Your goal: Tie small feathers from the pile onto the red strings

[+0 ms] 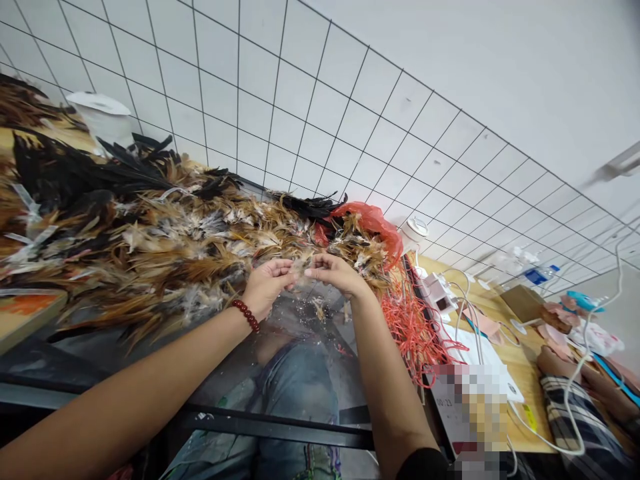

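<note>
My left hand (pixel 267 283) and my right hand (pixel 336 272) meet above a glass tabletop (pixel 300 347), fingertips pinched together on a small pale feather (pixel 300 268) held between them. A dark red bead bracelet (pixel 245 315) circles my left wrist. Just beyond the hands lies a big heap of brown, black and white feathers (pixel 150 247). Some loose fluff (pixel 319 308) lies on the glass under my hands.
A red plastic bag (pixel 373 223) sits at the heap's right end, with a bundle of red strings (pixel 413 327) beside it. White containers (pixel 103 120) stand by the grid wall. Cables, a bottle (pixel 543 275) and another person's arm (pixel 575 393) occupy the wooden table on the right.
</note>
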The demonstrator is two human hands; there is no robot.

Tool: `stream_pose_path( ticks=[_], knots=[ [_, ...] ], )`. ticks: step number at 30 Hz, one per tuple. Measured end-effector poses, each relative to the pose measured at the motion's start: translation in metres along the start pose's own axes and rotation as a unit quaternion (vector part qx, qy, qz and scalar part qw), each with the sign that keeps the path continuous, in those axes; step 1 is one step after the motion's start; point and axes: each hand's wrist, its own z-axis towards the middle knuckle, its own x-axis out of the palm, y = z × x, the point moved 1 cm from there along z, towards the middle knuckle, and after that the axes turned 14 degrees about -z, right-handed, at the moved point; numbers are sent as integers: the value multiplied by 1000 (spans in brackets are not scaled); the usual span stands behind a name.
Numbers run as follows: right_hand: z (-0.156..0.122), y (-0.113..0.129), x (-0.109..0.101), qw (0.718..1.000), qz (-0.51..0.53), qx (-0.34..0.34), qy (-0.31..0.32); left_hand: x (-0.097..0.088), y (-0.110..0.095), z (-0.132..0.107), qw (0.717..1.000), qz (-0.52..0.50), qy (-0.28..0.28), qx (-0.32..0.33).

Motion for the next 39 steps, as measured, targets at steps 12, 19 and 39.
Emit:
stream_pose_path(
  ticks=[12,19,39],
  knots=[
    [-11,2,-31,990,15,6,-140,-7,2,4,993,60,-54,82],
    [-12,11,-18,997,-7,-21,-68,0,-2,-3,959,208,61,182],
    [0,11,11,995,58,-19,-75,1,1,-3,997,55,59,4]
  ],
)
